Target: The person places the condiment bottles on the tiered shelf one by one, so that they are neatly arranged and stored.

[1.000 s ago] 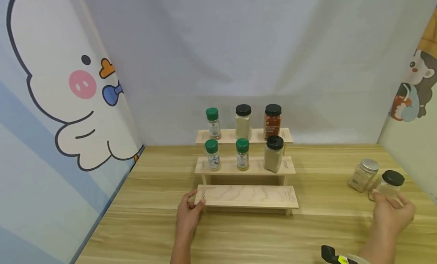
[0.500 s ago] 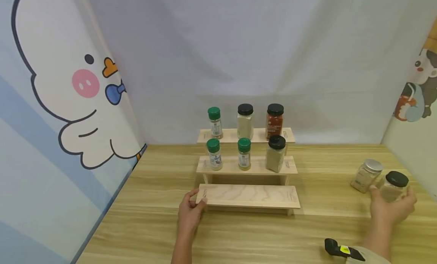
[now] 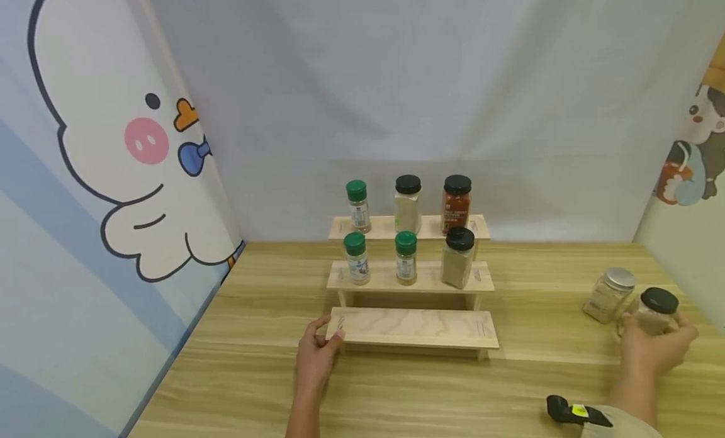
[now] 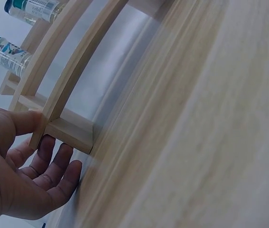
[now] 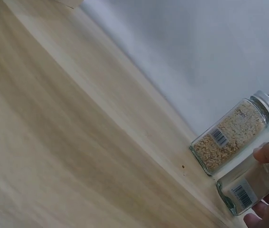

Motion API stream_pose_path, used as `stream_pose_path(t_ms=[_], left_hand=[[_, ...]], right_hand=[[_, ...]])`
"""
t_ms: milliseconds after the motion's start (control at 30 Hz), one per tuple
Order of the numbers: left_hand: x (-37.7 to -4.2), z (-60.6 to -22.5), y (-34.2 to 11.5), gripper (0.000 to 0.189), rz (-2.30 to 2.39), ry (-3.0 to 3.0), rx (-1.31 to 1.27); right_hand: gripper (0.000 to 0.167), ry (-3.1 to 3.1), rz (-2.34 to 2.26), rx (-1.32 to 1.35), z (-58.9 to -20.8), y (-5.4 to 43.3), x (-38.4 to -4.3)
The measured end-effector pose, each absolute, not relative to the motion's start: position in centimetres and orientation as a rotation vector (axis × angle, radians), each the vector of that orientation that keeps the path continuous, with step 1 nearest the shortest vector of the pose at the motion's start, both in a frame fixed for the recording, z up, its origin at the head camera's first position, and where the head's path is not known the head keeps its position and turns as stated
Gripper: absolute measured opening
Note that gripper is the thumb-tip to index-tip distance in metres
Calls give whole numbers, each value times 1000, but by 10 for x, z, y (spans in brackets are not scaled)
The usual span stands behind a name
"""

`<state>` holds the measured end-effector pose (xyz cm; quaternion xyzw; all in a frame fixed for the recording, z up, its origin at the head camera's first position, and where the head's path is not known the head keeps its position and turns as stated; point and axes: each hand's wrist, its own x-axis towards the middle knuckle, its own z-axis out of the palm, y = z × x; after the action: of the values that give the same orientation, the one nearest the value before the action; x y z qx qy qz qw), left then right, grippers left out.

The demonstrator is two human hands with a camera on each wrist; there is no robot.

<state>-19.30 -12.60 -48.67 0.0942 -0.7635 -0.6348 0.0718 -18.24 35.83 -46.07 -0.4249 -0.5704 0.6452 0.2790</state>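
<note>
A three-tier wooden spice rack (image 3: pixel 412 328) stands mid-table. At the left end of its lowest shelf my left hand (image 3: pixel 317 359) pinches the board, thumb on top and fingers curled beneath, as the left wrist view shows. Far to the right, my right hand (image 3: pixel 658 350) grips a clear glass spice jar (image 5: pixel 255 183) of pale powder with a black lid (image 3: pixel 659 300). The thumb lies across its near side and the fingers go round behind, partly hidden. Beside it is a silver-lidded spice jar (image 5: pixel 231 135) of coarse tan grains. Whether the gripped jar touches the table, I cannot tell.
Green-lidded bottles (image 3: pixel 405 257) and black-lidded jars (image 3: pixel 457 257) stand on the rack's upper two tiers, among them a red one (image 3: pixel 455 205). A pale curtain (image 3: pixel 425 98) hangs behind the wooden table (image 3: pixel 255 325). A printed wall (image 3: pixel 696 174) borders the right.
My right hand's fingers have shifted and spread about the black-lidded spice jar, then drawn in on it. The left hand keeps its place on the rack, and the head view has turned slightly.
</note>
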Motion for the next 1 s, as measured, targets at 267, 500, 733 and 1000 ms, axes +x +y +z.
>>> stream_pose_path(t_ms=[267, 500, 733, 1000], left_hand=[[-192, -483, -126, 46, -1941, -2276, 289], [-191, -484, -127, 46, -1945, -2273, 273], [-192, -484, -126, 46, -1949, -2273, 270], [-192, -483, -127, 47, -1939, -2281, 261]], right_hand=[[71, -1524, 1726, -1127, -462, 353, -182], [72, -1618, 1680, -1115, -457, 340, -171], [74, -1884, 1620, -1065, -442, 326, -160], [74, -2223, 1460, -857, -433, 318, -148]])
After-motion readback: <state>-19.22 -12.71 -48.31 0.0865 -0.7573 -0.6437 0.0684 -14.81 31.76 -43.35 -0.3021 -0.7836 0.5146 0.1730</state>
